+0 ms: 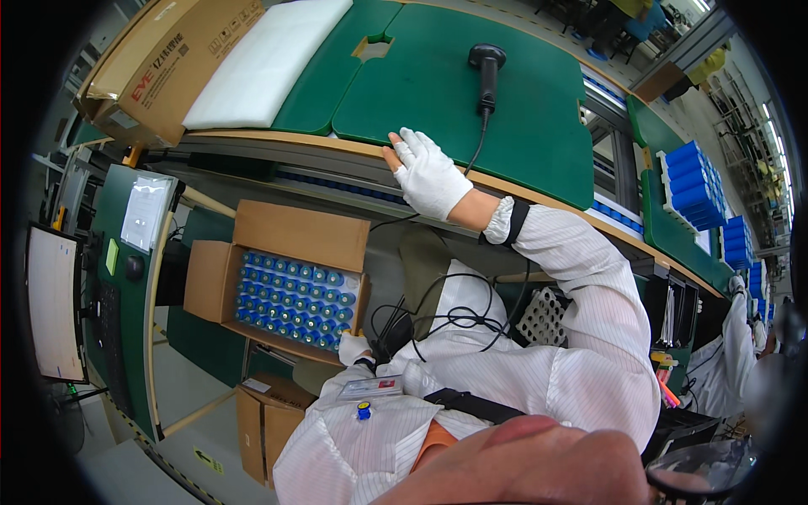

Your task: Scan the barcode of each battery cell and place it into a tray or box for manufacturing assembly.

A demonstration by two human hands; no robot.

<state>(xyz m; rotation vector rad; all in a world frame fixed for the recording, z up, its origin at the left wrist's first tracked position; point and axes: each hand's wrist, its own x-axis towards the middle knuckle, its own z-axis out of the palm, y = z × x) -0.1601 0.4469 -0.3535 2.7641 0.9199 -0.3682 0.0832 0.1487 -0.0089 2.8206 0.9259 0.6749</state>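
You are leaning over a wide green-topped workbench with a pale wooden edge (pixel 471 109), and a long white foam sheet (pixel 265 59) is lying across its far left part beside a closed brown cardboard carton (pixel 168 63). Below the bench edge an open brown cardboard box (pixel 290 282) is sitting with its flaps folded out, and it is holding tight rows of upright blue cylindrical cells (pixel 295 299), packed top-up so only their round caps are showing. Further right, stacks of blue trays (pixel 694 181) are resting on a neighbouring green surface.

Your right hand in a white glove (pixel 429 172) is lying flat on the bench edge, fingers spread and holding nothing, just near the cord of a black handheld scanner (pixel 486 76) that is lying on the mat. Your left hand in a white glove (pixel 352 347) is reaching down at the box's near right corner; your sleeve is hiding most of it, so its grip cannot be told. A lower cardboard box (pixel 265 421) is partly cut off by your body.
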